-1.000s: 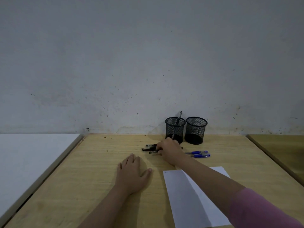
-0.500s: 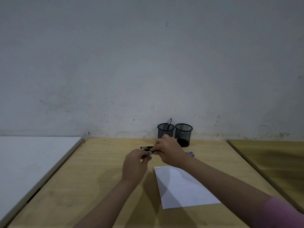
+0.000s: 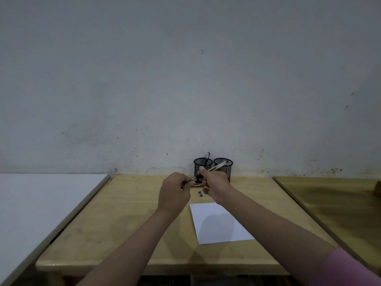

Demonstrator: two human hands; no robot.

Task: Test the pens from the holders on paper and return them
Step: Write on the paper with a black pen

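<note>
My right hand [image 3: 214, 185] grips a clear-barrelled pen [image 3: 217, 167] that slants up to the right. My left hand [image 3: 175, 193] pinches the pen's dark cap end at the lower left. Both hands hover above the wooden table [image 3: 127, 219], in front of two black mesh holders. The left holder [image 3: 203, 165] has one pen standing in it. The right holder [image 3: 225, 169] shows nothing inside. A white sheet of paper [image 3: 218, 222] lies on the table below my right hand. Blue pen ends [image 3: 201, 194] lie between the hands, and another pen is partly hidden behind them.
A white table [image 3: 41, 201] adjoins on the left and another wooden table [image 3: 338, 205] on the right. A stained grey wall [image 3: 185, 89] rises right behind the holders.
My right hand picked a pen off the table and lifted it. My left hand rose from lying flat on the table and took hold of the pen's cap end.
</note>
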